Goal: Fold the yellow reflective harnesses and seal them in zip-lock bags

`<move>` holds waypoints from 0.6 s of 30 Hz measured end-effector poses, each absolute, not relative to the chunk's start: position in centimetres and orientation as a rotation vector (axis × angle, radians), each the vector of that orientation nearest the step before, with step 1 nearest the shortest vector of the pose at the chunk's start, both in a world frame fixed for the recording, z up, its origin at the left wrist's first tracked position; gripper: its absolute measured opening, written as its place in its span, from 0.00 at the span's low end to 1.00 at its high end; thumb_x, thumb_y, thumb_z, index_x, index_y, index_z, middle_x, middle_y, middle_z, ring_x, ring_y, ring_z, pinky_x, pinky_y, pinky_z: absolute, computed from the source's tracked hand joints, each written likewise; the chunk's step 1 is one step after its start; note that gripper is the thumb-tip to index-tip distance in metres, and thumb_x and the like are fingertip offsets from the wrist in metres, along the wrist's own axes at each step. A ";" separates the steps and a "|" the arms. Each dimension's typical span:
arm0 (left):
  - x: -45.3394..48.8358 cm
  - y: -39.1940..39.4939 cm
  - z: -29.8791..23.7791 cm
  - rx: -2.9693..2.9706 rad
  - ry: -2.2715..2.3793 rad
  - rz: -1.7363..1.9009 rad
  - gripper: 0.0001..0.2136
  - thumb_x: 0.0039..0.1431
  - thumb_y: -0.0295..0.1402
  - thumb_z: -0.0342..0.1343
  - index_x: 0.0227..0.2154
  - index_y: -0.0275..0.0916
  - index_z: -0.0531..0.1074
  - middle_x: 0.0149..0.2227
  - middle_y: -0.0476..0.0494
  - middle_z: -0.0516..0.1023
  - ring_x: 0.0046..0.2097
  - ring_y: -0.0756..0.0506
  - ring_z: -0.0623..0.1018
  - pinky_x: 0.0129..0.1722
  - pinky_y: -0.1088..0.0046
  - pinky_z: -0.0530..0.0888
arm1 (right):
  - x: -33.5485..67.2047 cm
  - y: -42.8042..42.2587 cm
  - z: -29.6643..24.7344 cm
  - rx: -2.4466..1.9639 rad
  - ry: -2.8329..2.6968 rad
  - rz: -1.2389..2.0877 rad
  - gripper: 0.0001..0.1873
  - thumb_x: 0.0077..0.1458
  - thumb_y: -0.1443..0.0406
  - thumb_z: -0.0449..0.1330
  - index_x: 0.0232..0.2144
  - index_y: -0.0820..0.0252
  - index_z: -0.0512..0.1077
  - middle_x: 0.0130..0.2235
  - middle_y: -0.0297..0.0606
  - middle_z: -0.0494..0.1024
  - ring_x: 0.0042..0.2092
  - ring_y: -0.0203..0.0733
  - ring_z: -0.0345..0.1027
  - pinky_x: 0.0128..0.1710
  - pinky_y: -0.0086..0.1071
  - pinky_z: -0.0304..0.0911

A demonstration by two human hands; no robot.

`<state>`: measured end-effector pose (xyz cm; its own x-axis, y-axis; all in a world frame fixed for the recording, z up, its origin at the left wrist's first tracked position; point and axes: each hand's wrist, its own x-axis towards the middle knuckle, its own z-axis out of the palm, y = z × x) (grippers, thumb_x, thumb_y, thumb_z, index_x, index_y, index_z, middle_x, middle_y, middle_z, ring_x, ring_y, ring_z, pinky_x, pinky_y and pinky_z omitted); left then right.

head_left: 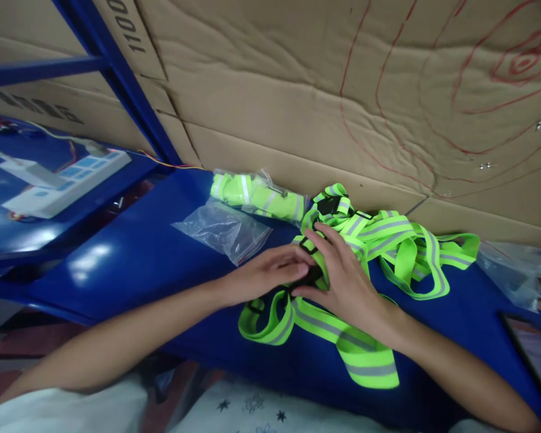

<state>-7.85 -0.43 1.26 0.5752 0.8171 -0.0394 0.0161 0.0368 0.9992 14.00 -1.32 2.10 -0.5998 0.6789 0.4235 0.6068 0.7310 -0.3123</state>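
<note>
A tangle of neon-green reflective straps with grey stripes lies across the blue table. At its near left side, my left hand has its fingers closed on a black buckle joined to the green webbing. From the right, my right hand grips the same buckle, thumb below and fingers above. My fingers hide part of the buckle. A strap loop curls below my hands, and a strap end hangs toward the table's near edge. Another black buckle sits farther back among the straps.
Behind the straps, a packed green bundle in clear plastic lies by the cardboard wall. Nearby is an empty plastic bag. A power strip is at left; more clear plastic and a dark-edged phone-like object are at right.
</note>
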 end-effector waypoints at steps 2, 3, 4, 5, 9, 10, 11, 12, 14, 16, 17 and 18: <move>-7.7 -1.0 1.2 1.535 0.757 0.695 0.20 0.63 0.48 0.62 0.48 0.38 0.74 0.44 0.43 0.78 0.46 0.44 0.76 0.47 0.66 0.74 | 13.9 -1.0 1.6 -0.958 -2.374 0.310 0.46 0.63 0.57 0.65 0.73 0.50 0.44 0.68 0.52 0.58 0.70 0.55 0.56 0.63 0.53 0.67; -7.7 -1.2 1.1 1.596 0.767 0.663 0.21 0.62 0.48 0.62 0.50 0.39 0.73 0.45 0.43 0.77 0.46 0.44 0.76 0.47 0.66 0.74 | 13.9 -1.0 1.6 -0.936 -2.342 0.335 0.43 0.64 0.59 0.64 0.73 0.50 0.46 0.66 0.51 0.61 0.69 0.53 0.58 0.62 0.51 0.68; -7.7 -1.3 1.0 1.647 0.784 0.623 0.21 0.62 0.48 0.63 0.51 0.39 0.72 0.45 0.43 0.78 0.45 0.44 0.76 0.46 0.67 0.74 | 13.9 -1.0 1.8 -0.903 -2.310 0.341 0.39 0.65 0.61 0.63 0.71 0.50 0.50 0.64 0.49 0.63 0.67 0.51 0.60 0.62 0.49 0.69; -7.8 -1.2 0.8 1.685 0.799 0.576 0.21 0.62 0.48 0.62 0.50 0.39 0.72 0.44 0.43 0.78 0.44 0.44 0.75 0.44 0.68 0.74 | 13.9 -1.1 2.1 -0.861 -2.279 0.336 0.35 0.65 0.62 0.63 0.69 0.50 0.54 0.62 0.48 0.66 0.65 0.49 0.63 0.62 0.47 0.69; -8.1 -0.7 0.4 1.863 0.897 0.384 0.19 0.66 0.51 0.56 0.49 0.41 0.75 0.42 0.45 0.80 0.38 0.46 0.76 0.39 0.69 0.72 | 14.5 -1.5 4.9 -0.743 -2.132 0.322 0.22 0.65 0.66 0.62 0.59 0.53 0.66 0.54 0.43 0.72 0.59 0.44 0.68 0.60 0.40 0.70; -8.1 -0.7 0.3 1.945 0.949 0.361 0.20 0.67 0.51 0.55 0.50 0.42 0.75 0.45 0.43 0.81 0.42 0.43 0.78 0.43 0.66 0.74 | 14.7 -1.6 5.7 -0.735 -2.096 0.317 0.22 0.64 0.67 0.63 0.58 0.54 0.67 0.54 0.43 0.72 0.58 0.44 0.68 0.59 0.40 0.70; -7.9 -0.8 0.2 2.032 0.994 0.347 0.21 0.67 0.51 0.55 0.53 0.42 0.74 0.49 0.41 0.80 0.47 0.40 0.78 0.48 0.61 0.74 | 15.0 -1.7 6.4 -0.732 -2.070 0.300 0.21 0.64 0.67 0.63 0.58 0.54 0.67 0.53 0.43 0.72 0.58 0.44 0.69 0.59 0.40 0.69; -7.8 -1.0 0.1 2.110 1.023 0.342 0.23 0.66 0.52 0.56 0.55 0.42 0.74 0.53 0.39 0.79 0.53 0.37 0.77 0.53 0.56 0.73 | 15.3 -1.8 7.0 -0.728 -2.057 0.267 0.21 0.63 0.68 0.63 0.57 0.55 0.68 0.53 0.44 0.73 0.58 0.44 0.69 0.59 0.40 0.69; -7.3 -1.6 -0.1 2.200 1.022 0.364 0.28 0.63 0.56 0.58 0.56 0.40 0.73 0.57 0.35 0.76 0.58 0.33 0.75 0.58 0.51 0.71 | 15.7 -2.0 7.9 -0.732 -2.050 0.168 0.19 0.63 0.69 0.63 0.55 0.57 0.69 0.52 0.44 0.74 0.57 0.44 0.69 0.59 0.39 0.69; -6.9 -2.4 -0.1 2.213 0.967 0.430 0.30 0.62 0.59 0.55 0.55 0.39 0.74 0.57 0.34 0.76 0.57 0.34 0.76 0.58 0.52 0.73 | 15.9 -2.4 8.4 -0.752 -2.044 0.074 0.16 0.63 0.69 0.62 0.53 0.59 0.71 0.50 0.45 0.74 0.55 0.43 0.71 0.56 0.37 0.71; -6.6 -2.9 -0.2 2.219 0.946 0.478 0.30 0.62 0.61 0.54 0.53 0.39 0.75 0.56 0.34 0.76 0.56 0.35 0.76 0.57 0.53 0.74 | 15.9 -2.6 8.5 -0.761 -2.039 0.041 0.15 0.63 0.69 0.62 0.52 0.61 0.72 0.49 0.45 0.75 0.53 0.42 0.72 0.54 0.36 0.72; -6.4 -3.3 -0.2 2.235 0.934 0.519 0.30 0.61 0.61 0.55 0.52 0.39 0.75 0.56 0.34 0.75 0.55 0.35 0.76 0.56 0.53 0.75 | 15.8 -2.8 8.5 -0.763 -2.034 0.013 0.14 0.63 0.69 0.61 0.51 0.62 0.72 0.48 0.45 0.75 0.51 0.42 0.72 0.52 0.34 0.72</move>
<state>-6.39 -3.35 -0.22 0.6677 0.7369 0.1053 0.4789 -0.5335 0.6972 15.80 -2.81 8.47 -0.3725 0.5195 0.7690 0.5097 0.8070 -0.2983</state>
